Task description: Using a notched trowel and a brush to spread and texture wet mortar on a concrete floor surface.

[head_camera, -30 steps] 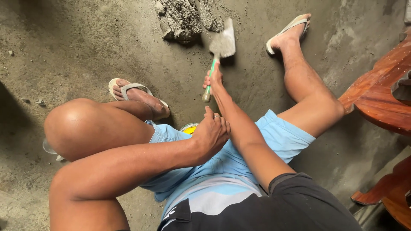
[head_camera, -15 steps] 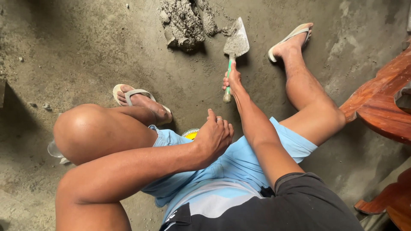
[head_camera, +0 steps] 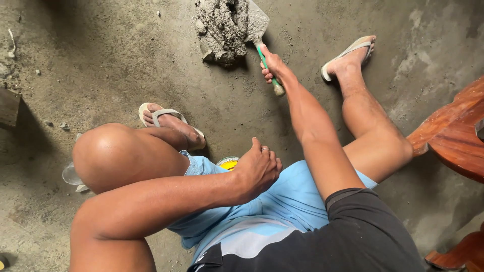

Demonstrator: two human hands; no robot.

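Note:
I sit low over a concrete floor, knees apart, in light blue shorts. My right hand reaches forward and grips the green handle of a metal trowel. The trowel's blade lies against the right side of a small heap of grey mortar at the top of the view. My left hand rests loosely curled on my lap, a ring on one finger, holding nothing. A yellow round object peeks out just under that hand, mostly hidden.
My feet in pale sandals rest on the floor, one at left centre, the other at upper right. Reddish wooden furniture stands at the right edge. A clear plastic item lies behind my left knee. Small pebbles dot the floor.
My right hand has pushed the trowel forward and left until its blade meets the mortar heap. The view has shifted, so everything sits more to the right. My left hand stays on my lap.

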